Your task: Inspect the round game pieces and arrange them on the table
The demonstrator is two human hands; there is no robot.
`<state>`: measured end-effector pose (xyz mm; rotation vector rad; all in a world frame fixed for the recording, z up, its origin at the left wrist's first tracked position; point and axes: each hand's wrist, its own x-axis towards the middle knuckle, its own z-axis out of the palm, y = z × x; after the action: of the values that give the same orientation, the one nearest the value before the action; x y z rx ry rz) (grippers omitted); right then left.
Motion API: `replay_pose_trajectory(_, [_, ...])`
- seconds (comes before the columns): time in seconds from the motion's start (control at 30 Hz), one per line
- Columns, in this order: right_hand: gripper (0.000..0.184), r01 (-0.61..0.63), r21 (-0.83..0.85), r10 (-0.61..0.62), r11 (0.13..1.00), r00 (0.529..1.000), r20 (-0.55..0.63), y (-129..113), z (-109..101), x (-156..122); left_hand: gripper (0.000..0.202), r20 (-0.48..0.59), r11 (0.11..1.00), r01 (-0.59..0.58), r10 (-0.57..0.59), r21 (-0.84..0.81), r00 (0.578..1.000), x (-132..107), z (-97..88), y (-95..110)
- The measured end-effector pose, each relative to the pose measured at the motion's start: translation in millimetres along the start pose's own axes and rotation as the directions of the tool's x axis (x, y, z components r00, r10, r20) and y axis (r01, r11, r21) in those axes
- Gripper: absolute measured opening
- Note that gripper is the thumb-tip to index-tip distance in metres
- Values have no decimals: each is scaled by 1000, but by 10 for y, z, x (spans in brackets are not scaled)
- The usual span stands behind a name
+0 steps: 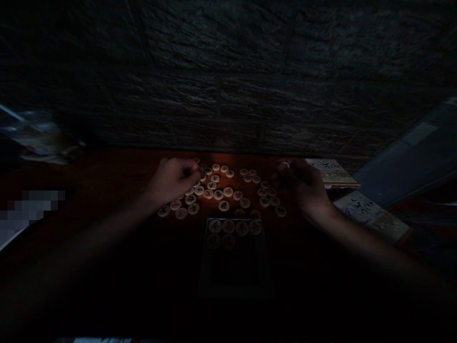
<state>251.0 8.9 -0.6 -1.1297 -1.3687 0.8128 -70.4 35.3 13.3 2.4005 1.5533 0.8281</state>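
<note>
Round xiangqi pieces (pixel 228 192) with red or black characters lie scattered over the dark reddish table. My left hand (pixel 174 178) is over their left side, fingers curled into a pinch; whatever is at its fingertips is too dark to make out. To the right of the pieces, my right hand (pixel 303 183) is closed, with a pale xiangqi piece (pixel 284 164) at its fingertips. Nearer to me, between my forearms, sits an open box (pixel 206 267). Several pieces lie in it, a full row along its far side and two in the row below.
A stone-block wall (pixel 217 95) rises right behind the table (pixel 117 176). Two printed boxes or lids (pixel 333 172) with brush-style characters lie at the right. Clear plastic bags or wrapping (pixel 39 136) are at the far left. The near part is very dark.
</note>
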Motion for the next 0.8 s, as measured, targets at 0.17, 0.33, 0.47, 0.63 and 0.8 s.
replay_pose_trajectory(0.17, [39, -23, -30, 23, 999, 999, -22, -60, 14, -43, 29, -30, 1000, -28, 28, 4, 999, -14, -3, 50])
replay_pose_trajectory(0.33, [42, -176, 27, 175, 984, 984, 33, -190, 87, -159, 27, -46, 999, -38, 36, -33, 998, -38, 3, 107])
replay_pose_trajectory(0.47, [29, -295, 50, 286, 954, 949, 133, -253, 147, -251, 28, -68, 997, -57, 53, -56, 996, -41, 16, 112])
replay_pose_trajectory(0.63, [32, -308, 35, 293, 951, 930, 220, -204, 163, -277, 29, -80, 998, -42, 38, -51, 996, -21, 20, 77])
replay_pose_trajectory(0.8, [31, -123, -62, 137, 990, 934, 331, -184, 139, -263, 26, -57, 997, -44, 41, -57, 998, -13, 24, 67])
